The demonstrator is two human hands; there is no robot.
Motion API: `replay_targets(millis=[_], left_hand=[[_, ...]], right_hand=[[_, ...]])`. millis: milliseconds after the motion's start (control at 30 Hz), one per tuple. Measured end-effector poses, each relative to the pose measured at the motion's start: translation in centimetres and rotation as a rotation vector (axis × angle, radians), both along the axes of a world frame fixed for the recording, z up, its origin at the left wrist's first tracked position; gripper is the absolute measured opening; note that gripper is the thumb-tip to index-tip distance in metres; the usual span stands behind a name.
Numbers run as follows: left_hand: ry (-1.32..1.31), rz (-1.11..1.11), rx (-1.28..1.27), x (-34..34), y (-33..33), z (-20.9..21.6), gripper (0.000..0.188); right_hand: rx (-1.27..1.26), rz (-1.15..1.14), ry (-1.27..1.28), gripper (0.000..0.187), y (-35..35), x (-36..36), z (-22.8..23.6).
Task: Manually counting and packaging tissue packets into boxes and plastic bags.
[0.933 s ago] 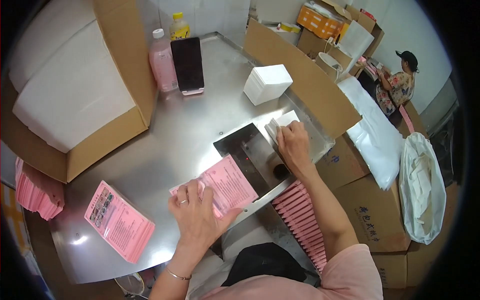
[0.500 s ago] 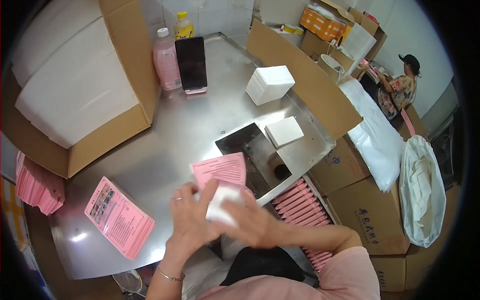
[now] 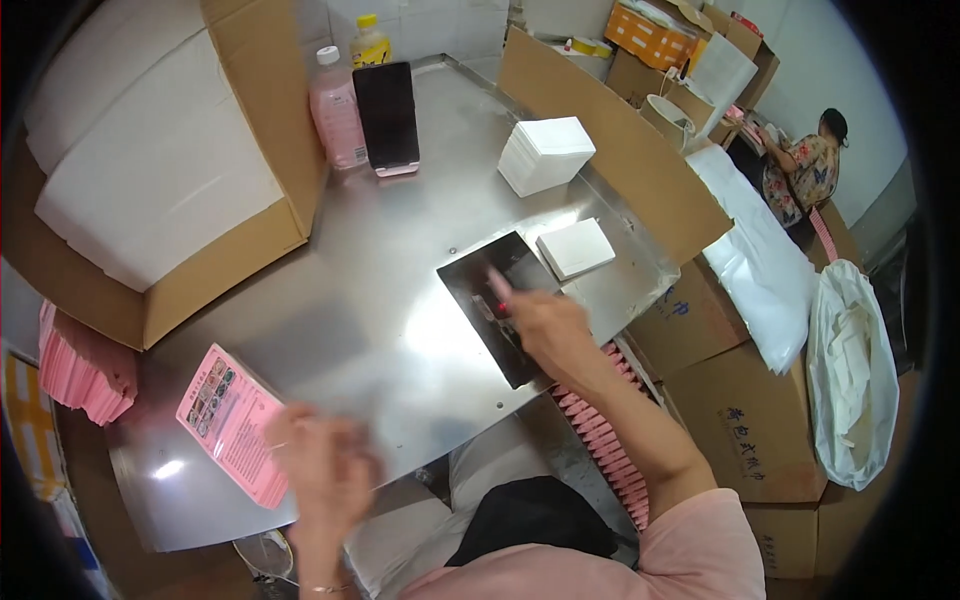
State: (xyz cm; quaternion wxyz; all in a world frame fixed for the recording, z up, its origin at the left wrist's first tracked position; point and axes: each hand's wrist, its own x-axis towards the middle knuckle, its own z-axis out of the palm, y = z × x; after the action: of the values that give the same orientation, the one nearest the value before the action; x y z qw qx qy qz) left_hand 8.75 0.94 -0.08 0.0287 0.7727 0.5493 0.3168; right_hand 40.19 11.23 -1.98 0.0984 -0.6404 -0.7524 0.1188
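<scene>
My right hand point(image 3: 550, 328) reaches over the dark rectangular panel point(image 3: 510, 262) set into the metal table, beside a small red light. Its finger ends are blurred, and I cannot make out anything held in them. My left hand point(image 3: 325, 460), smeared by motion, is at the right edge of a stack of pink printed sheets point(image 3: 232, 425); its fingers do not show clearly. Just beyond the panel lies a low stack of white folded tissues point(image 3: 577, 249). Farther back stands a taller white stack point(image 3: 546, 157).
A phone point(image 3: 387, 118) on a stand, a pink bottle point(image 3: 338, 110) and a yellow-capped bottle point(image 3: 370, 42) stand at the back. An open carton point(image 3: 225, 280) flanks the left. Pink packets point(image 3: 610, 435) fill a box below right. Another person point(image 3: 805, 165) sits far right.
My hands have parted: the right went up and right over the panel, the left down and left to the pink stack. The pink sheet and white tissues they held are no longer visible between them.
</scene>
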Motion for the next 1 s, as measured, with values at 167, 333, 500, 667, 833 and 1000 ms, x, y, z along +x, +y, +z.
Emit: replay_targets(millis=[167, 333, 500, 667, 833, 1000], left_hand=[[0.166, 0.491, 0.058, -7.8, -1.0, 0.7, 0.019], [0.128, 0.327, -0.232, -9.3, -0.5, 0.5, 0.018], [0.035, -0.307, -0.119, 4.3, 1.9, -2.3, 0.044], [0.151, -0.220, -0.061, 4.5, 3.5, -2.4, 0.066], [0.076, -0.042, -0.103, 7.4, 3.9, -1.9, 0.082], [0.107, 0.123, -0.079, 5.9, 4.6, -2.2, 0.082]], right_hand=[[0.728, -0.092, -0.218, 0.033, 0.9, 4.3, 0.4], [0.635, -0.057, 0.103, 0.028, 1.2, 4.2, -1.6], [0.653, -0.064, 0.440, 0.034, -0.1, 2.2, 0.1], [0.628, 0.800, 0.229, 0.037, -10.3, -5.2, -0.8], [0.578, 0.465, 0.067, 0.036, -1.9, -8.8, -1.0], [0.339, 0.754, 0.349, 0.025, -1.0, -10.7, 0.6]])
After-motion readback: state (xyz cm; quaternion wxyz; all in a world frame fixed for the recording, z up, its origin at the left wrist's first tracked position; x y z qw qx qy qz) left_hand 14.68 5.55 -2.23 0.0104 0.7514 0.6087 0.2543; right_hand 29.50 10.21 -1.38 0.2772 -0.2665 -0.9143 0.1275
